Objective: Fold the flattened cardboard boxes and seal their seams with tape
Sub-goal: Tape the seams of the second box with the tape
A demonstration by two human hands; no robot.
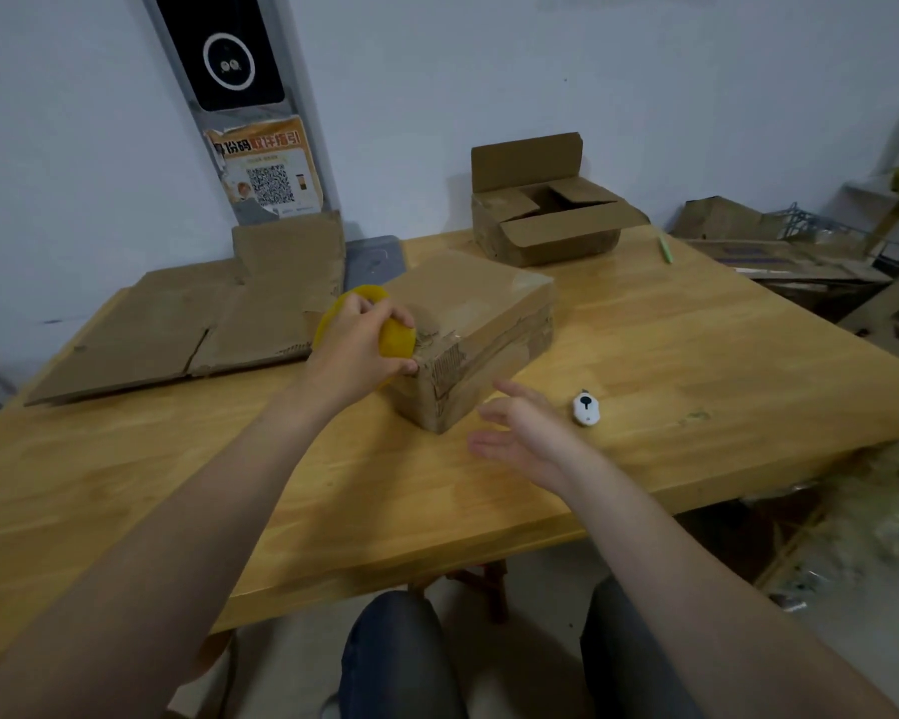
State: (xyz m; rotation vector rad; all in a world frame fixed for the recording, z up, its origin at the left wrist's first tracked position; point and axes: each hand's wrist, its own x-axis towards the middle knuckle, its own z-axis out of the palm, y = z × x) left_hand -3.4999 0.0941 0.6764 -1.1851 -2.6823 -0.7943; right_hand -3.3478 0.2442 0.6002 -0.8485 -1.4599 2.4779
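So the closed box [468, 324] sits around the middle of the table [696, 355], turned at an angle with one corner pointing at the near edge. The left hand [359, 345] is curled around a yellow tape roll [398, 340], holding it right against the box's top edge on the left end, and its fingertips touch the cardboard there. The right hand [528, 438] holds nothing. Its fingers [515, 389] are spread and pretty straight, hovering just beside the box's near corner without touching it.

The box itself looks rough. Glossy clear tape runs across the top and along the long side, a bit wrinkled near the roll. The outer paper is ripped off the near end, so the corrugation shows.

A little white cutter [586, 408] lies on the table just right of the right hand. Flat cardboard [177, 324] covers the left far corner, close to the roll. An open box [551, 220] with its flaps up sits at the far edge, and a green pen [665, 249] lies just to its right.
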